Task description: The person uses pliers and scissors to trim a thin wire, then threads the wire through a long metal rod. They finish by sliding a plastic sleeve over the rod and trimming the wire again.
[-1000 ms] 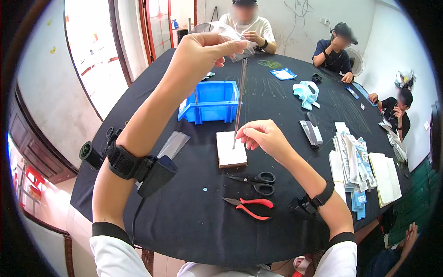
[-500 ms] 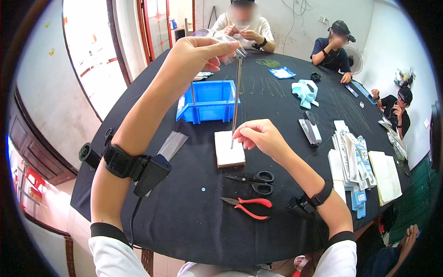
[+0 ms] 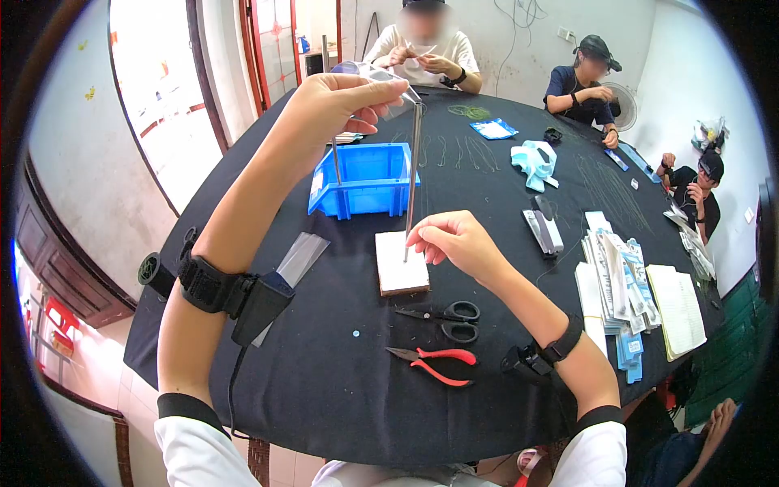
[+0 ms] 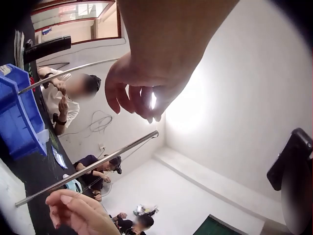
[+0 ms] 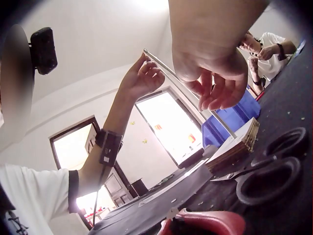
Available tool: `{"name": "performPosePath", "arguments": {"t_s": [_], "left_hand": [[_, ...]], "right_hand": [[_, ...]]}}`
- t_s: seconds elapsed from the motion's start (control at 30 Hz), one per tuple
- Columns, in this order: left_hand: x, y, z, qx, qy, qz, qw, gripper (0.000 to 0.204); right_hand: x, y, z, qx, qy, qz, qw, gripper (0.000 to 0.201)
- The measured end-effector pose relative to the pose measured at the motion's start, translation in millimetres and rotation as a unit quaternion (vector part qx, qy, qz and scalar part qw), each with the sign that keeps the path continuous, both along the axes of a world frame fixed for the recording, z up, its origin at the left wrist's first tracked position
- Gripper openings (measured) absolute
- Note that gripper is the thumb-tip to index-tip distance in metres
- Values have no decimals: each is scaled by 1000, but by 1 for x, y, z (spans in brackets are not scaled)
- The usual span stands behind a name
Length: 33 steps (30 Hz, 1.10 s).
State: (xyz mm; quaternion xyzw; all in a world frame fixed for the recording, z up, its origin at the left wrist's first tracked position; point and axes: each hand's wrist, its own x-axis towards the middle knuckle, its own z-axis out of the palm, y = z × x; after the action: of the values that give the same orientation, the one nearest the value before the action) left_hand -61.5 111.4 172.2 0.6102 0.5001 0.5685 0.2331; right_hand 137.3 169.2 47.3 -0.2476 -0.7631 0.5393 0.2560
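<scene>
The upright metal rod (image 3: pixel 413 166) stands on a white block (image 3: pixel 393 274) at twelve o'clock from me. My left hand (image 3: pixel 341 105) is at nine o'clock beside its top; my right hand (image 3: pixel 457 242), fingers curled, is at three near its foot. I cannot tell whether either grasps anything. Scissors (image 3: pixel 443 316) lie at five from the block.

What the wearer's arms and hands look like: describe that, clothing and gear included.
The left hand and right hand are bare. Both short white sleeves end in black bands. The left strap, black, carries an angular black device with a black cable; the right strap, also black, carries another device.
</scene>
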Motion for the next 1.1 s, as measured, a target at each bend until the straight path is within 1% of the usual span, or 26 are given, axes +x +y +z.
{"name": "performPosePath", "arguments": {"t_s": [0.23, 0.33, 0.43, 0.47, 0.57, 0.6, 0.7, 0.73, 0.83, 0.87, 0.97, 1.0, 1.1], "left_hand": [[1, 0, -2, 27, 73, -46, 996, 32], [5, -1, -2, 27, 107, -94, 989, 30], [10, 3, -23, 24, 80, -116, 990, 22], [13, 3, -31, 6, 109, -94, 990, 21], [21, -4, -56, -13, 117, -74, 990, 26], [23, -9, -57, -61, 118, -65, 989, 32], [25, -14, -45, -86, 177, -45, 979, 36], [23, -9, -46, -22, 159, -36, 986, 36], [21, -4, -40, 37, 27, -76, 996, 34], [23, -6, -39, 26, 34, -70, 997, 29], [23, -1, -54, 29, 46, -102, 993, 24], [25, -1, -58, 15, 50, -89, 995, 21], [31, -4, -70, -24, 16, -87, 996, 21]], "right_hand": [[0, -1, 0, 3, -3, -4, 1000, 23], [0, -2, 1, -3, -2, -7, 1000, 23], [-1, -6, 2, 5, -7, -12, 1000, 25], [-2, -8, 3, 11, -9, -14, 1000, 25], [-4, -6, -3, 9, 16, -14, 1000, 26], [-4, -7, -4, 2, 20, -15, 1000, 25], [-5, -8, -5, -10, 32, -16, 999, 25], [-5, -7, -6, -8, 34, -13, 999, 25], [-6, -7, -6, -10, 33, -16, 999, 25], [-6, -8, -6, -13, 31, -19, 999, 25], [-5, -10, -4, -14, 22, -8, 1000, 26], [-6, -9, -6, -11, 39, -11, 999, 26], [-8, -10, -12, -6, 75, -18, 997, 26]]}}
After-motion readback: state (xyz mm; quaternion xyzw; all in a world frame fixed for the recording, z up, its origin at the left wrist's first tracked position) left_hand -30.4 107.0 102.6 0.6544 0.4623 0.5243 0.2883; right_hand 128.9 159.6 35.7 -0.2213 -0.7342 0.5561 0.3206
